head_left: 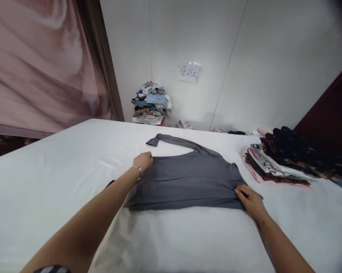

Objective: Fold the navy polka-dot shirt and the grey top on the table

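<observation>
A dark grey long-sleeved shirt (185, 178) lies spread sideways on the white-covered table (59, 178). One of its sleeves stretches along the far side, its cuff bent at the left end. At the shirt's far left corner, my left hand (144, 161) is closed on the edge of the cloth, a bracelet around the wrist. My right hand (249, 199) pinches the fabric near the shirt's right end, thumb and fingers together. Part of the other sleeve seems to lie under or beside my right hand, mostly hidden.
Folded clothes (273, 167) are piled at the right, with dark patterned garments (298, 148) heaped behind them. Beyond the far edge stands a tall stack of clothes (152, 102) against the white wall. A paper sign (189, 72) hangs there. A pink curtain (45, 64) covers the left.
</observation>
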Demonstrator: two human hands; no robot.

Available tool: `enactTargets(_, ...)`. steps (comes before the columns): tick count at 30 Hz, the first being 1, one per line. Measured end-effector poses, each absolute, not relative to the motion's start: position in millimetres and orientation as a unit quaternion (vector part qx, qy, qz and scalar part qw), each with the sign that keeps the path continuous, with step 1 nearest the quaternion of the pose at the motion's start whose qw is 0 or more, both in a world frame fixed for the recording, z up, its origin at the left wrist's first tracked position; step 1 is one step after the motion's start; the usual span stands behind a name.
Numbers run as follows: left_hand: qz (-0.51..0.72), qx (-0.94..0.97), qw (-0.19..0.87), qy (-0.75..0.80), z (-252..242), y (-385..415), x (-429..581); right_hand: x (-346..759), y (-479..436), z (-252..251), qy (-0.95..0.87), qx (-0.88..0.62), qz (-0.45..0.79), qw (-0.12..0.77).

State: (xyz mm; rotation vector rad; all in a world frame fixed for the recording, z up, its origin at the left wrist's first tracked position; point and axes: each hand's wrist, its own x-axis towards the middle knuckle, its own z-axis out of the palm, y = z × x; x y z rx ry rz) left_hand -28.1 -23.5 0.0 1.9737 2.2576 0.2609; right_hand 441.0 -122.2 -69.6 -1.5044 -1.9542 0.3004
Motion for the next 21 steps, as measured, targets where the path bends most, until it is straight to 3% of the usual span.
enactTargets(3, 0.103, 0.618, 0.116, 0.771, -5, -5, -48, 440, -123, -67, -0.744, -0.579, 0.103, 0.315)
enactTargets(8, 0.134, 0.609, 0.204, 0.754, -24, 10, -68, 431, -99, -39, -0.776, -0.592, 0.077, 0.201)
enactTargets(12, 0.139, 0.613, 0.240, 0.740, -29, 15, -74, 385, -32, -6, -0.795, -0.569, 0.038, 0.208)
enactTargets(15, 0.139, 0.600, 0.239, 0.751, -31, 17, -75, 325, 32, 9, -0.810, -0.562, 0.055, 0.157)
enactTargets(21, 0.138, 0.581, 0.240, 0.765, -30, 16, -74, 228, 136, 0, -0.771, -0.624, 0.072, 0.109)
